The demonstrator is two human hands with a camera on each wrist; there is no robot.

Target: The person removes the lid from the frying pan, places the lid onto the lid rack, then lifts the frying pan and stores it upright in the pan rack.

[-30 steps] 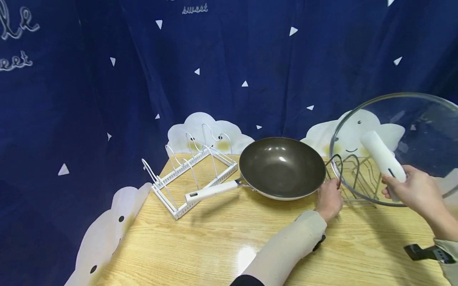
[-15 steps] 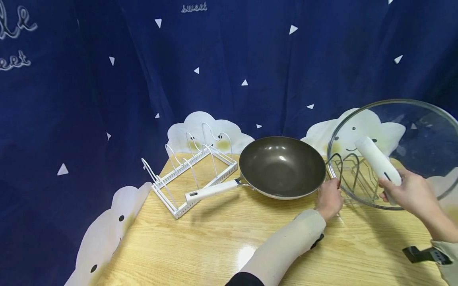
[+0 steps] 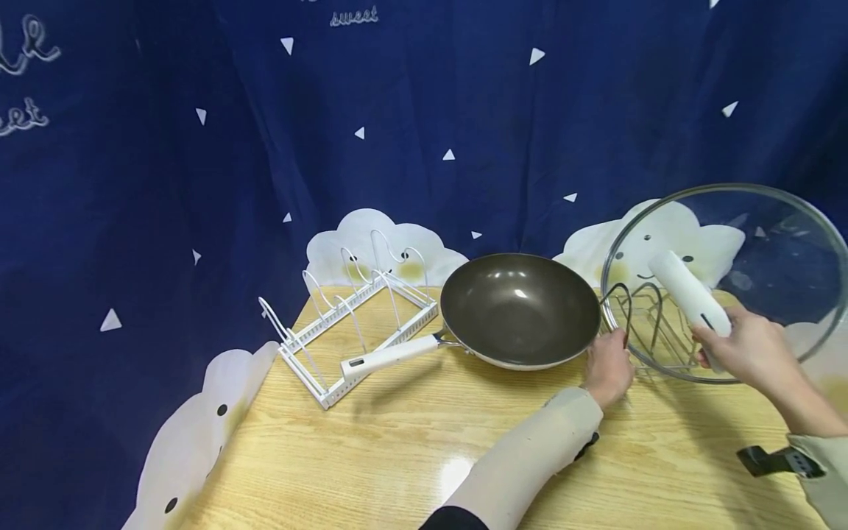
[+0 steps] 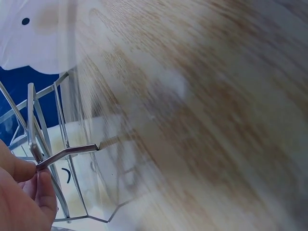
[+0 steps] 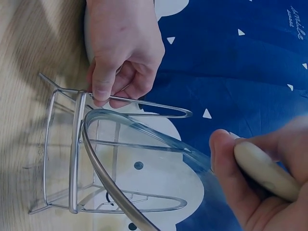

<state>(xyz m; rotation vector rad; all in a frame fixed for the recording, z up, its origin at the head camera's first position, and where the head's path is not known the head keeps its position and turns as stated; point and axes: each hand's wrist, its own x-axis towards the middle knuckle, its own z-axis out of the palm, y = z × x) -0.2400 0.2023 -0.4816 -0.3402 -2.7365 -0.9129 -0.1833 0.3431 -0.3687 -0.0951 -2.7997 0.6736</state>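
Note:
My right hand (image 3: 762, 355) grips the white handle (image 3: 685, 287) of a large clear glass lid (image 3: 785, 250) with a metal rim, tilted up on edge at the right. The lid's lower rim (image 5: 103, 175) overlaps the silver wire rack (image 5: 73, 159) in the right wrist view, lying among its upright loops. With thumb and fingers, my left hand (image 3: 608, 372) pinches the rack's near-left wire; the left wrist view shows that pinch on the wire (image 4: 77, 149) closely. Right beside this hand sits a dark-lined wok (image 3: 520, 313).
The wok's white handle (image 3: 391, 356) points left over the edge of a white adjustable rack (image 3: 414, 325) with wire dividers. Both racks stand on a wooden table (image 3: 371, 471). A dark blue curtain (image 3: 397, 88) with white cloud shapes hangs behind and at the left.
The right hand and the lid have moved left and slightly down, closer over the silver rack. The left hand keeps its hold on the rack's wire; wok and white rack stay put.

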